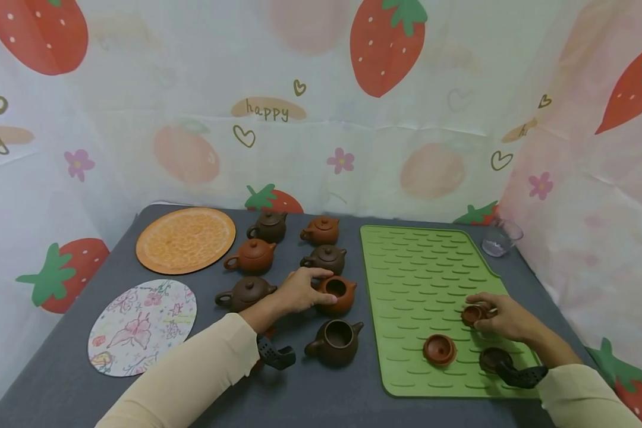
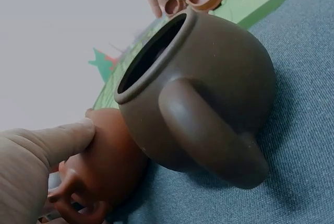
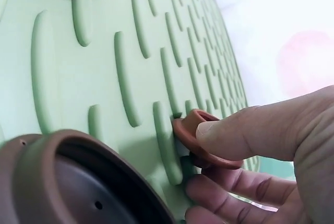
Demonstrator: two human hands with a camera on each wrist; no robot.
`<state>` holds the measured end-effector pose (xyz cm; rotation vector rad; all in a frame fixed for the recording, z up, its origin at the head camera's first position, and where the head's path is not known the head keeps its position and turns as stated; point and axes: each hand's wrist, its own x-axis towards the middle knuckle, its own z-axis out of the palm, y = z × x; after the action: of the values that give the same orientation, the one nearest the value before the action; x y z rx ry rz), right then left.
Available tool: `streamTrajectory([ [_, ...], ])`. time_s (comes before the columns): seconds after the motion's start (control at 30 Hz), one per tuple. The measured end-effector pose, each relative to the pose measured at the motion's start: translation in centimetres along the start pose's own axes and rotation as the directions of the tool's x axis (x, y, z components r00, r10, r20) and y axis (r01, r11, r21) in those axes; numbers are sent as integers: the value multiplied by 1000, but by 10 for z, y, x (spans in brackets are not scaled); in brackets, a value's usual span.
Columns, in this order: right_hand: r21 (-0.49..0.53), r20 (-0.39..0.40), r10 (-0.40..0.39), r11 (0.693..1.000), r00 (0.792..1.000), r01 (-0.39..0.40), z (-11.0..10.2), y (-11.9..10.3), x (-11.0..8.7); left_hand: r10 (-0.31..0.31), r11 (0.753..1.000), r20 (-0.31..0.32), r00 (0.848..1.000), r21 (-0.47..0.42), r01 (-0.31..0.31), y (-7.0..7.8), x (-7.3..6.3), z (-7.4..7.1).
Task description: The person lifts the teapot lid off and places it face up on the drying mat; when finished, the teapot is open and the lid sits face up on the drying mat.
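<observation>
My left hand [image 1: 304,290] grips a lidless reddish-brown teapot [image 1: 348,298] on the table, thumb on the near side of its body and index finger at the far side. Thumb and fingers of my right hand [image 1: 508,318] pinch a small reddish-brown teapot lid [image 3: 187,133] low over the green mat [image 1: 422,267]. Two more lids lie upturned on the mat near that hand, one reddish [image 1: 440,351] and one dark brown [image 3: 31,177]. Nearer than the gripped teapot stands a dark brown lidless teapot [image 1: 329,352], its open mouth facing up.
Several lidded teapots stand in two columns left of the mat, among them a reddish one [image 1: 255,255] and a dark one [image 1: 269,227]. An orange round placemat [image 1: 186,241] and a white patterned one [image 1: 141,327] lie at left. A clear glass cup [image 1: 497,241] stands at back right.
</observation>
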<state>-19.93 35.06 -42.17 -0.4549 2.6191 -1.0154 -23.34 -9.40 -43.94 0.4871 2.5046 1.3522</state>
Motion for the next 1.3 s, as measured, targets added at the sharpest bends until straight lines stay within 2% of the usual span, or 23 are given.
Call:
streamTrajectory([
  [0.17, -39, -39, 7, 999, 999, -8, -5, -6, -6, -5, 1000, -11, 1000, 3, 5, 5, -2, -4],
  [0.3, -47, -87, 16, 999, 996, -20, -13, -15, -9, 17, 1000, -26, 1000, 4, -17, 15, -7, -12],
  [0.5, -48, -150, -17, 999, 989, 10, -20, -34, -8, 114, 993, -56, 992, 17, -113, 33, -21, -32],
  [0.73, -119, -171, -106, 989, 980, 87, -25, -64, -8, 226, 974, -129, 966, 28, -225, 44, -45, -48],
  [0.87, -125, -178, -158, 983, 971, 138, -26, -82, -5, 257, 964, -167, 952, -20, -264, 44, -59, -59],
  [1.03, -114, -180, -212, 974, 961, 194, -24, -107, -1, 289, 953, -206, 935, -27, -301, 40, -74, -75],
  [1.3, -88, -187, -275, 961, 943, 263, -19, -136, 4, 290, 947, -270, 918, -55, -316, 23, -93, -96],
])
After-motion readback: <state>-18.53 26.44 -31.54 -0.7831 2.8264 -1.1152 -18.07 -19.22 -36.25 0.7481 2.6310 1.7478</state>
